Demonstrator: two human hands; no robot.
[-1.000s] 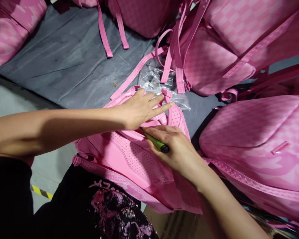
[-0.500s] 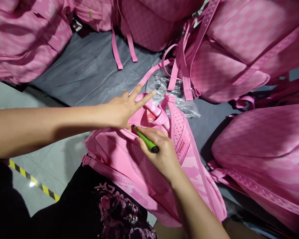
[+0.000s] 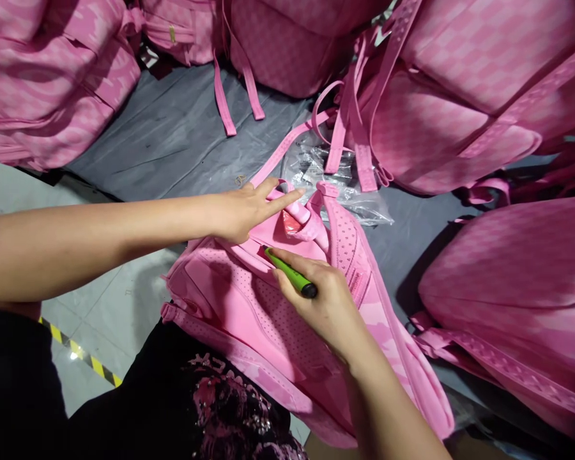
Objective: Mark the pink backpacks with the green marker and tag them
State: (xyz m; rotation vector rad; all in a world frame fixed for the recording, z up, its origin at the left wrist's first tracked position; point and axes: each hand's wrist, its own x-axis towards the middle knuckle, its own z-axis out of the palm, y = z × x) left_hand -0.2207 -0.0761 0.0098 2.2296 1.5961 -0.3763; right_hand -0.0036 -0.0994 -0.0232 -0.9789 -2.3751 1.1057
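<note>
A pink backpack [image 3: 278, 319] with dotted padding lies in front of me, its straps and back panel facing up. My right hand [image 3: 316, 287] grips a green tool with a black end [image 3: 292, 271], shaped like a thick pen or seam ripper. The tool's tip rests at the seam near the bag's top edge. My left hand [image 3: 249, 207] presses on the bag's top end with fingers spread, just left of the tip. Beside those fingers, a small red packet [image 3: 291, 222] sits by the pink top loop [image 3: 311, 233].
Other pink backpacks stand around, at the left [image 3: 52, 83], the back [image 3: 278, 51] and the right [image 3: 512, 275]. Crumpled clear plastic [image 3: 359, 201] lies on the grey cloth-covered surface [image 3: 172, 128]. Yellow-black tape [image 3: 84, 354] marks the tiled floor at lower left.
My right hand and the green tool have shifted slightly right and down along the bag's top edge. My left hand stays nearly where it was, still pressing on the bag.
</note>
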